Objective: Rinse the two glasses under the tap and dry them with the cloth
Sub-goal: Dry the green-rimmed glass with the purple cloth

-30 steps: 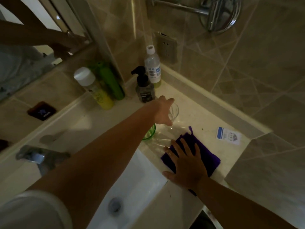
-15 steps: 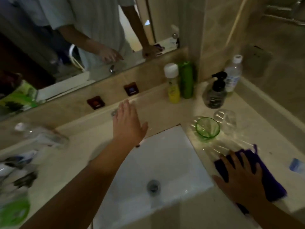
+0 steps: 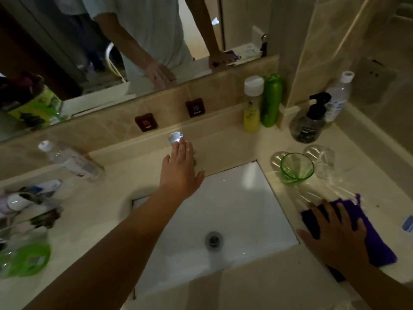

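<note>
L hand (image 3: 178, 173) is reaching over the back rim of the basin (image 3: 225, 211) w/ fingers straight and together, tips lying on or just at the shiny tap knob (image 3: 175, 138); palm is covering the rest of the tap, so can't tell if it's actually pressing or turning anything. It's holding nothing. No water is showing in the basin yet, so I'm judging the tap is still to be opened.

R hand (image 3: 333, 236) is lying flat, fingers spread, pressing on the purple cloth (image 3: 377, 240) at the counter's near R edge, not gripping it.

Both glasses are standing upright on the counter to the R of the basin, mouths up: green glass (image 3: 296, 167) just beside the basin's far R corner, clear glass (image 3: 319, 159) close behind/right of it; whether they're touching, can't tell. So from the L hand they're lying well off to the R, across the basin; the R hand is nearer, w/ the glasses straight ahead of the cloth. Probably the R hand is the one for lifting the green glass towards the tap.
</note>
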